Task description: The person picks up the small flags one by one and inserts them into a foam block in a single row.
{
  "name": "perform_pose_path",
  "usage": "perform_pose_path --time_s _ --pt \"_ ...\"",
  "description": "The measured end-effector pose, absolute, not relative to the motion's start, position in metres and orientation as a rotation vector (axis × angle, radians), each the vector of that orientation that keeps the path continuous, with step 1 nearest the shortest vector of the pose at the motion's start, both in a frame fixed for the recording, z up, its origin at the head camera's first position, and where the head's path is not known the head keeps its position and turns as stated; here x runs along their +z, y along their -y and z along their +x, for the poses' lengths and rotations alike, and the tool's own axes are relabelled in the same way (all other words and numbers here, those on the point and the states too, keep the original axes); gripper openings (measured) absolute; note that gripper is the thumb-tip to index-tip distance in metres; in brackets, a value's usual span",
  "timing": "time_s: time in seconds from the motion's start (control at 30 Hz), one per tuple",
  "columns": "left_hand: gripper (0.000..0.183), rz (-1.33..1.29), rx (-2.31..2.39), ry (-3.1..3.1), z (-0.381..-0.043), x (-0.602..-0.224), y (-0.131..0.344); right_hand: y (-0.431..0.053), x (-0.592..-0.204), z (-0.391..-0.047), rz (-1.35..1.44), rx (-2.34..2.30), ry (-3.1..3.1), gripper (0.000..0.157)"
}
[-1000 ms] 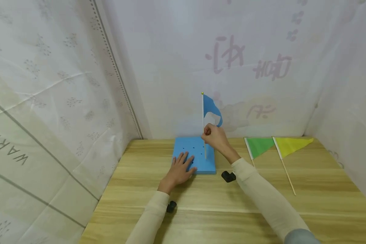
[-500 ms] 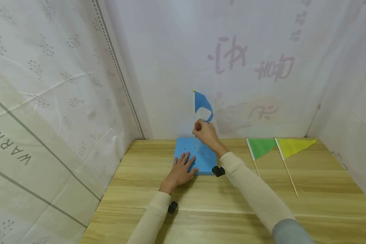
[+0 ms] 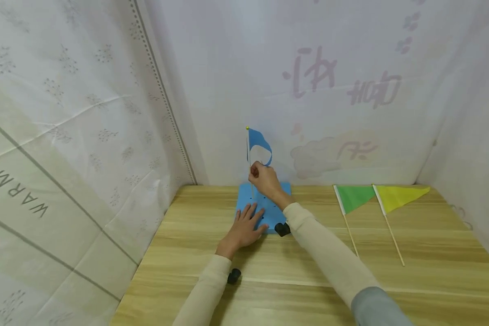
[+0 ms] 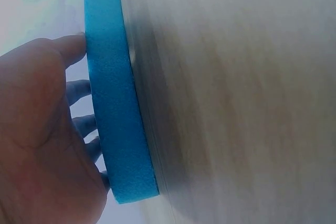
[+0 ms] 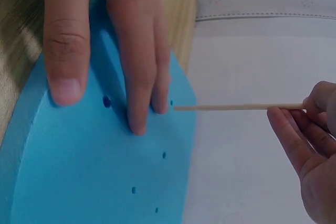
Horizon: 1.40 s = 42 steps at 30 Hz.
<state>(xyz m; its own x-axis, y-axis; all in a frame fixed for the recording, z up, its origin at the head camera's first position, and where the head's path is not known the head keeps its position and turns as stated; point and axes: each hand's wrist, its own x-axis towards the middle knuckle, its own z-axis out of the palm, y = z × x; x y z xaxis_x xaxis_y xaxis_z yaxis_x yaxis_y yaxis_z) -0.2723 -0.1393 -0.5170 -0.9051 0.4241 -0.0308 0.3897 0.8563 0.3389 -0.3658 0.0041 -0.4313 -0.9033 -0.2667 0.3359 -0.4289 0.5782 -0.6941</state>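
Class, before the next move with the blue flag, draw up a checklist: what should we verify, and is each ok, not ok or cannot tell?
1. Board braced: ok; the left hand rests spread on the blue board.
2. Stick gripped: ok; the right hand pinches the blue flag's stick.
3. Stick roughly upright: ok.
4. Tip in a hole: not ok; it shows outside, close to a hole.
5. Tip exactly aligned: cannot tell.
6. Green flag and yellow flag off the board: ok.
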Motion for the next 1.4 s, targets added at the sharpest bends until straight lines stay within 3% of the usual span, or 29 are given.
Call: perform_pose_path --time_s 1.4 --pt "0.066 0.642 0.516 -2.928 -0.275 -0.526 0.141 0.001 -0.462 -0.370 0.584 1.153 2.670 0.010"
